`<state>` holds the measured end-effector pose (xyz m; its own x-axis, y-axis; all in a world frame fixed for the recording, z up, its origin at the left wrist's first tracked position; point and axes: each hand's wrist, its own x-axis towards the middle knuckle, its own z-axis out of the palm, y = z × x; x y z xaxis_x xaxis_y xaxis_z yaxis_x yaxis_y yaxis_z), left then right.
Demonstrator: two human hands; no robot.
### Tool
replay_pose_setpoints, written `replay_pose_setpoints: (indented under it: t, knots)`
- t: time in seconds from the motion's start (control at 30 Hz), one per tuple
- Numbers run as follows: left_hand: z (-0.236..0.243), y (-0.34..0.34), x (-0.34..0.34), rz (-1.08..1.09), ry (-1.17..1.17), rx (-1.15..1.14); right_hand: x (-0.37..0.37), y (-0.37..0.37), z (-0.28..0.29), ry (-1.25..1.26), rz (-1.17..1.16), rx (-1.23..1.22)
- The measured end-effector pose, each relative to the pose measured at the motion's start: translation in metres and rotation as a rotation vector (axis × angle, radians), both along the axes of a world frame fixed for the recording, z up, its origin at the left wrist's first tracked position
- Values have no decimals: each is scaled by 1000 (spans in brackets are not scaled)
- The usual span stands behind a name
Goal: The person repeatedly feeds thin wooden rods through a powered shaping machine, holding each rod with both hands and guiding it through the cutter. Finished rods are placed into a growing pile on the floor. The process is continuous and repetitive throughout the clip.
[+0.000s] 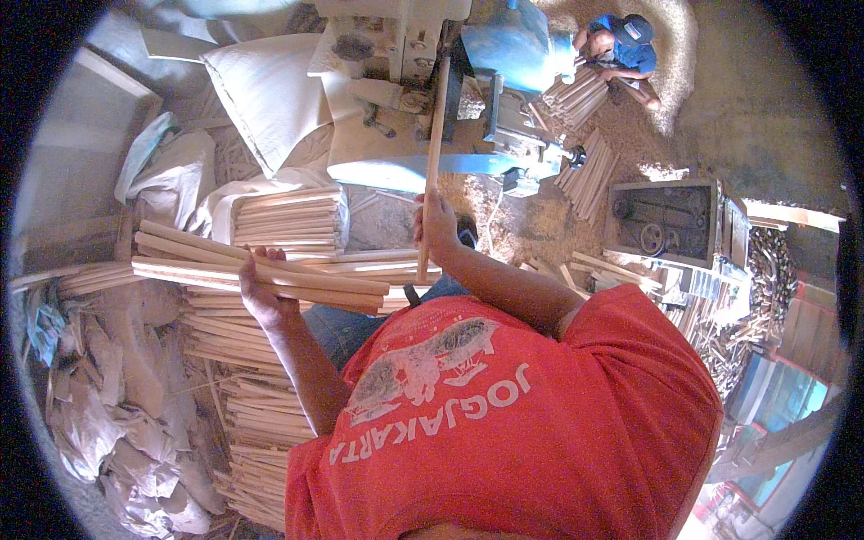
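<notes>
My left hand point(268, 292) grips several pale wooden sticks point(180, 247), held crosswise over stacks of similar sticks point(229, 333). My right hand point(436, 225) is closed on one long stick point(433, 135), which points away from me toward a worn machine point(378, 63) with a blue part point(504, 45) and a dusty worktable point(369, 139). The far end of this stick lies along the machine beside a dark metal piece. A pale blue band point(369, 167) runs across the machine's near edge.
Sacks point(261, 99) stand left of the machine, crumpled sacks point(108, 405) at lower left. A co-worker in blue point(634, 58) crouches at upper right by stick bundles point(580, 175) on sawdust. A boxed pulley mechanism point(666, 225) and scrap wood point(765, 261) sit at right.
</notes>
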<state>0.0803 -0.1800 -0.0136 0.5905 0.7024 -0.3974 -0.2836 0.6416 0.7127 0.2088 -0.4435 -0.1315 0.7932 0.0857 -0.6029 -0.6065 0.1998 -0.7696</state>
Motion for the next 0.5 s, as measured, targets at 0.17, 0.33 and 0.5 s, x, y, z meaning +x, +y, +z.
replay_pose_setpoints:
  t: [0.17, 0.33, 0.5]
  knots:
    - [-3, 4, -1, -14, -30, 7, 13, 4, -1, -13, -23, 54]
    - [-3, 3, 1, -2, -16, 11, 18, 2, 3, 15, 14, -18]
    - [-4, 3, 3, 16, 22, 23, 24, -6, 9, -40, 67, -60]
